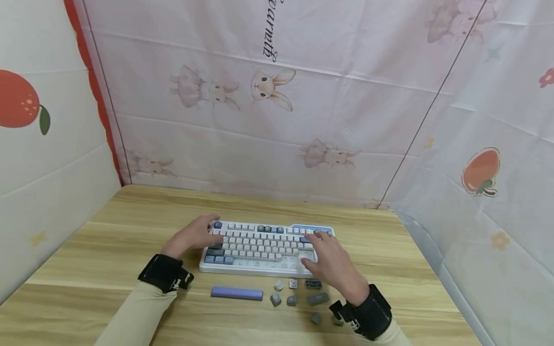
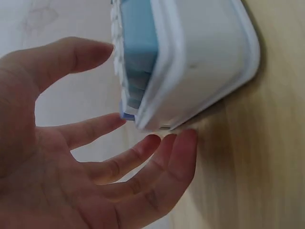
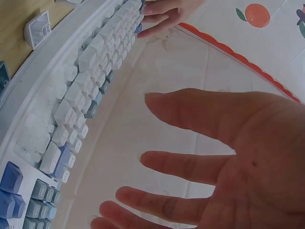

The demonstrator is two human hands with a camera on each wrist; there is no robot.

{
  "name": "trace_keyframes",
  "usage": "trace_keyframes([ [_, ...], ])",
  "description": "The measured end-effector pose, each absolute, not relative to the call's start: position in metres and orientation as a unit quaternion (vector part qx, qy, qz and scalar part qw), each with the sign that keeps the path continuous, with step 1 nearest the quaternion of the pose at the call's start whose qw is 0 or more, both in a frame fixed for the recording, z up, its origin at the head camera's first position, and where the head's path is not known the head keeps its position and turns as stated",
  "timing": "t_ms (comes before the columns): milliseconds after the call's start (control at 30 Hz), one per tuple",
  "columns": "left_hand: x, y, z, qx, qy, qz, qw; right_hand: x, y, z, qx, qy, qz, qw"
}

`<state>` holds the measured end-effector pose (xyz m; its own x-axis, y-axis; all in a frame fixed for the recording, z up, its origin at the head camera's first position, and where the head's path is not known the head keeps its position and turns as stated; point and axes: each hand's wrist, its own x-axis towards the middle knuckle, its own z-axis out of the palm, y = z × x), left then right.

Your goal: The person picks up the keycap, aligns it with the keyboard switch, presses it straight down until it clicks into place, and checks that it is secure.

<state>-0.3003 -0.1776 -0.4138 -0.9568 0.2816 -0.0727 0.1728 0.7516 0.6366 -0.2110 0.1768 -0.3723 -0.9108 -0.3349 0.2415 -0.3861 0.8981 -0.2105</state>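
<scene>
A white keyboard [image 1: 255,274] lies on the table, with white, grey and purple keycaps. Part of its bottom rows is without caps, bare from the middle to the right. At its left end is my left hand [image 1: 195,236]. The left wrist view has the thumb [image 2: 90,53] against the key edge and the other fingertips [image 2: 186,143] around the back corner, loosely bent. My right hand [image 1: 331,259] spreads over the keyboard's right end, fingers apart, holding nothing. In the right wrist view its thumb [image 3: 176,109] and fingers stand away from the keys.
In front of the keyboard lie a long purple spacebar keycap [image 1: 236,293] and several loose keycaps, among them a grey one [image 1: 275,299] and a wide grey one [image 1: 318,299]. One keycap [image 1: 337,320] sits by the right wrist strap. Printed curtains [image 1: 242,144] hang around the table.
</scene>
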Motion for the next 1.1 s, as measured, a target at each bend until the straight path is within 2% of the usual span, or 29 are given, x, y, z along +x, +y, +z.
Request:
trace_keyframes([
  [333, -0.307, -0.181, -0.416, 0.121, 0.930, 0.329, 0.108, -0.213, 0.177, -0.374, 0.198, -0.965, 0.139, 0.098],
  [767, -0.308, -0.188, -0.407, 0.113, 0.904, 0.370, 0.183, -0.211, 0.175, -0.373, 0.207, -0.963, 0.134, 0.105],
  [1100, -0.306, -0.188, -0.407, 0.110, 0.899, 0.378, 0.194, -0.211, 0.175, -0.374, 0.209, -0.963, 0.132, 0.107],
])
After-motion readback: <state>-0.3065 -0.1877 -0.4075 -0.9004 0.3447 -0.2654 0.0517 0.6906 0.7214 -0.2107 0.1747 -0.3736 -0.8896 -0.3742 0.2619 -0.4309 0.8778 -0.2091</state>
